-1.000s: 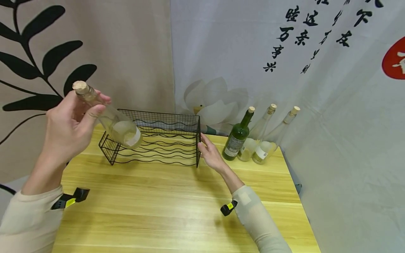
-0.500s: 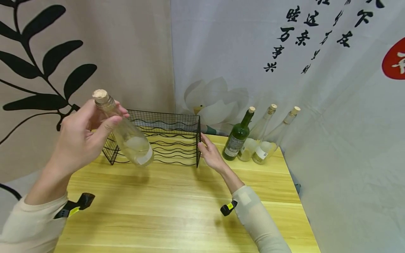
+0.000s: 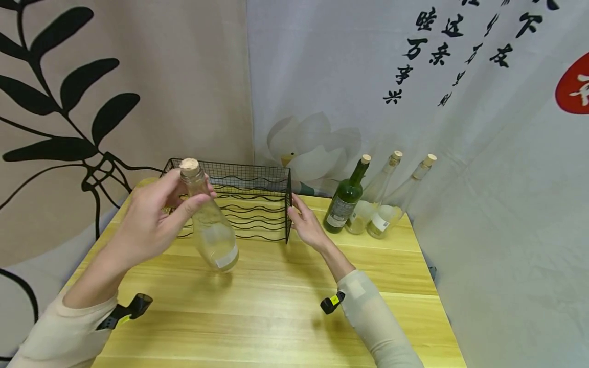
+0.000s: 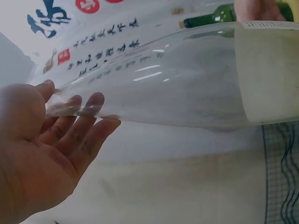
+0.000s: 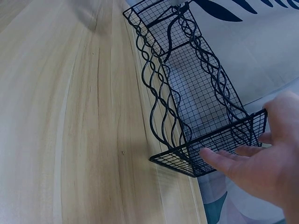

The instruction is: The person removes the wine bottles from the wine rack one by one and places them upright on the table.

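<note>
My left hand (image 3: 149, 220) holds a clear glass bottle (image 3: 215, 240) by its neck, fingers and thumb around it. The corked bottle leans with its base toward the front right, over the table before a black wire bottle rack (image 3: 257, 174). In the left wrist view the bottle's pale label (image 4: 268, 74) shows, and the fingers wrap the narrow neck. At the rack's right end, my right hand (image 3: 307, 225) touches the mesh side with fairly straight fingers, as the right wrist view of that mesh end panel (image 5: 219, 144) also shows.
On the back right of the wooden table (image 3: 276, 296) stand a green corked bottle (image 3: 342, 204) and two clear corked bottles, one clear bottle (image 3: 361, 217) close beside it and another clear bottle (image 3: 384, 220) further right. A printed cloth (image 3: 313, 76) hangs behind.
My left hand has carried the clear bottle rightward and down toward the front, from the rack's left end to above the table before it. The right hand stays at the rack's end.
</note>
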`<state>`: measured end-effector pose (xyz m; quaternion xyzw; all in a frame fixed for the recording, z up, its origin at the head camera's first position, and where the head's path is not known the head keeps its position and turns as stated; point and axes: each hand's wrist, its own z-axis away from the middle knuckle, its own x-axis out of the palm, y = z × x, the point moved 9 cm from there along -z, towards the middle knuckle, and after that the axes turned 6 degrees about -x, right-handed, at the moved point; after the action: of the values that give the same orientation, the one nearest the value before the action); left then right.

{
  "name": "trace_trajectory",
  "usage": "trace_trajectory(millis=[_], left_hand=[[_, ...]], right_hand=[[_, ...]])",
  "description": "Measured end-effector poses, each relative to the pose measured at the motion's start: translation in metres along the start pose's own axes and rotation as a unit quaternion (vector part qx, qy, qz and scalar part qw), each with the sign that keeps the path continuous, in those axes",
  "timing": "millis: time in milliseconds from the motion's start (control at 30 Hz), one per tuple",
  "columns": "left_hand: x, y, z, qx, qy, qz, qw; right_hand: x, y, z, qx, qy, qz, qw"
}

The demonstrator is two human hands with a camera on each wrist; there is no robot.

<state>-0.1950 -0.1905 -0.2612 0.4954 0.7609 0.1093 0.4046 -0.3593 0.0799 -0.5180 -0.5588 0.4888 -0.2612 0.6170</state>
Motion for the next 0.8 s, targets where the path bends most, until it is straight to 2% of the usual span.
trace_trajectory(millis=[233,567,800], left_hand=[[0.023,-0.006,0.008,-0.008,-0.012,0.029,0.9995],[0.053,-0.019,0.021,-0.029,-0.050,0.038,0.9976],[0.069,-0.027,0.025,-0.043,-0.068,0.047,0.9956]], right_hand=[[0.000,0.000,0.000,0.001,0.002,0.005,1.0000],[0.001,-0.001,0.000,-0.002,-0.004,0.009,0.9999],[0.000,-0.002,0.001,0.000,-0.003,0.006,1.0000]])
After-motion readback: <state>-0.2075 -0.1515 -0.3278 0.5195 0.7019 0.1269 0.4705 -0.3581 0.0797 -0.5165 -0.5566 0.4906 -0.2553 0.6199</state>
